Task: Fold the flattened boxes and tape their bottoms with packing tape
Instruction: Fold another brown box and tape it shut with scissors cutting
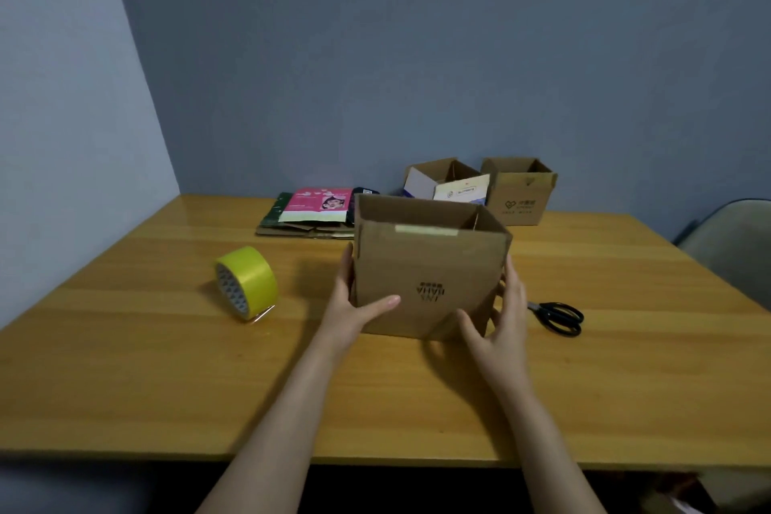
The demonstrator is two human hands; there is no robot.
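Both hands, left hand (354, 305) and right hand (502, 325), clasp a matte brown corrugated cardboard box (425, 271). It sits open-topped on the glossy wooden table (167, 367). A yellow tape roll (247, 282) stands nearby.

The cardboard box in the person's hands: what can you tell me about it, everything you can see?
The cardboard box is plain brown corrugated card, folded up into shape, its open top tilted away from the camera. A dark logo printed on its near face reads upside down, and a pale strip of tape sits near the upper edge. The left hand grips its left side, the right hand its lower right corner. It sits mid-table, between the yellow tape roll and black scissors; whether it rests on the table is unclear.
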